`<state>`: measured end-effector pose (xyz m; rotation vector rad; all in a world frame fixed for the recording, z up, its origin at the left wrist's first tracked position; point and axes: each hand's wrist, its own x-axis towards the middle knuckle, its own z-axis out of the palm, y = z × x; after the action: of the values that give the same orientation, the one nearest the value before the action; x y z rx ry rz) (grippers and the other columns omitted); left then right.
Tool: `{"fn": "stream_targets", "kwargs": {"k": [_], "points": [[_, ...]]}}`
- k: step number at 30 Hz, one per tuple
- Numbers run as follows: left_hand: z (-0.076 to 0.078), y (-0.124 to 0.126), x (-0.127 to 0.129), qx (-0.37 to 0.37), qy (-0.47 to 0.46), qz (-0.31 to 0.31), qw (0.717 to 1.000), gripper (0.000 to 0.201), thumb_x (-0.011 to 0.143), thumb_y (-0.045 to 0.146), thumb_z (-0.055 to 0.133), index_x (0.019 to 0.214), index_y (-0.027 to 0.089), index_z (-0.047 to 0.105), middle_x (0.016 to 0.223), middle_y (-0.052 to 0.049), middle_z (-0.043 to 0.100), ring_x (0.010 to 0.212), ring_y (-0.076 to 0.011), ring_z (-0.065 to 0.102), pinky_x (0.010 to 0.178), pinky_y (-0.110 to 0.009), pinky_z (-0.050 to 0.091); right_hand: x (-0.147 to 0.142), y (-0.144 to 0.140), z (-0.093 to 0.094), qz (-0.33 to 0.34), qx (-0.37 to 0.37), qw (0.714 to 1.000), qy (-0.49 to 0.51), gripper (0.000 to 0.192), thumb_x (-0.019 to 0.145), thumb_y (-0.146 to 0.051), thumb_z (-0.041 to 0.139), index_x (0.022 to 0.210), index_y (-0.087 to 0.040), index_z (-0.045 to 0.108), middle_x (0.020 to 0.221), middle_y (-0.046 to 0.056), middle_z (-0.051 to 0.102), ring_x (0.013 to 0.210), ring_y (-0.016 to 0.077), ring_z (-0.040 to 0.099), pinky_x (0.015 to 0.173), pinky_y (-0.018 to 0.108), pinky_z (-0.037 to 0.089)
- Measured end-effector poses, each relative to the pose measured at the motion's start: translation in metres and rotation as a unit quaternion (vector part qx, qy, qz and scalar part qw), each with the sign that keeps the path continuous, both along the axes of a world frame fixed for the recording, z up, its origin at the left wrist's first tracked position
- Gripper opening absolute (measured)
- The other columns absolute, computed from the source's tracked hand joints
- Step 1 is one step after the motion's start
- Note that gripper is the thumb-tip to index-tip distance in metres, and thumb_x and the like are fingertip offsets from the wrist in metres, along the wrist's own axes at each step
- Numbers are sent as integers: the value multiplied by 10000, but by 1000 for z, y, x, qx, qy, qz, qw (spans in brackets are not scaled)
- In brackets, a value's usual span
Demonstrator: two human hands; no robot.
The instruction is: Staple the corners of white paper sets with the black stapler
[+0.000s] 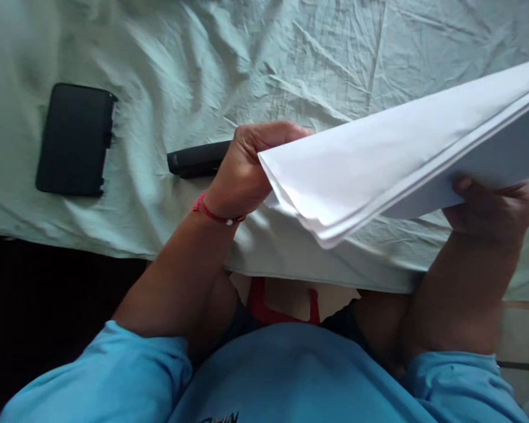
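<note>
A stack of white paper sheets (397, 153) is held up off the bed, tilted, its near corner fanned out. My left hand (247, 167) grips the stack at its left corner; a red thread band circles that wrist. My right hand (489, 205) supports the stack from underneath on the right, fingers curled around its lower edge. Behind my left hand, a black stapler-like object (196, 160) lies on the sheet, partly hidden by the hand.
A wrinkled pale green bedsheet (229, 64) covers the surface. A flat black case (74, 140) rests at the left. The sheet's front edge runs just above my lap; dark floor lies at the lower left.
</note>
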<state>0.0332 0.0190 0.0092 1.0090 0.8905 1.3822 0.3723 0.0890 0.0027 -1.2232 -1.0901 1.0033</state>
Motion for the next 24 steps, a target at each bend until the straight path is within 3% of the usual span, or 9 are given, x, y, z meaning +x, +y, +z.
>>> {"fn": "stream_targets", "kwargs": {"k": [4, 8, 12, 17, 20, 24], "points": [[3, -2, -10, 32, 50, -17, 998, 121, 891, 262, 820, 964, 166, 830, 920, -9, 756, 999, -223, 746, 927, -377, 598, 0, -1, 1, 0, 34, 999, 23, 636, 298, -243, 1004, 863, -246, 714, 941, 8, 734, 1026, 292, 743, 1051, 622, 603], [5, -2, -15, 25, 27, -70, 997, 188, 904, 275, 853, 1062, 174, 862, 1032, -84, 814, 995, -246, 778, 874, -358, 645, 9, -2, -3, 24, 25, 999, 5, 538, 329, -316, 1015, 732, -246, 666, 915, 10, 742, 970, 272, 741, 1022, 593, 629], [-2, -2, -13, 32, 33, 43, 998, 130, 873, 323, 924, 973, 258, 873, 991, 0, 802, 993, -206, 740, 942, -332, 612, 4, 1, -2, 35, 57, 998, 10, 517, 350, -258, 1001, 751, -262, 674, 991, -9, 749, 1014, 274, 751, 1054, 585, 615], [-9, -1, -11, 74, 62, 59, 994, 335, 892, 534, 897, 963, 208, 875, 975, -51, 782, 961, -222, 700, 866, -325, 576, 1, 1, -1, 12, 77, 996, 34, 494, 378, -347, 1017, 716, -260, 668, 946, -13, 741, 878, 234, 729, 971, 584, 642], [-17, 7, -7, 59, 34, 129, 989, 314, 872, 500, 928, 803, 218, 811, 807, -3, 661, 838, -159, 626, 809, -286, 536, 6, 1, -5, 17, 32, 999, -11, 557, 368, -399, 1031, 801, -262, 709, 942, -17, 737, 1020, 250, 744, 1074, 577, 607], [-30, 18, -4, 92, 14, 168, 981, 506, 830, 516, 952, 603, 197, 631, 694, 15, 503, 693, -118, 496, 636, -268, 443, 7, 3, -10, -12, 22, 998, -53, 514, 411, -351, 1008, 831, -227, 739, 907, -22, 711, 1065, 244, 737, 1171, 583, 542]]}}
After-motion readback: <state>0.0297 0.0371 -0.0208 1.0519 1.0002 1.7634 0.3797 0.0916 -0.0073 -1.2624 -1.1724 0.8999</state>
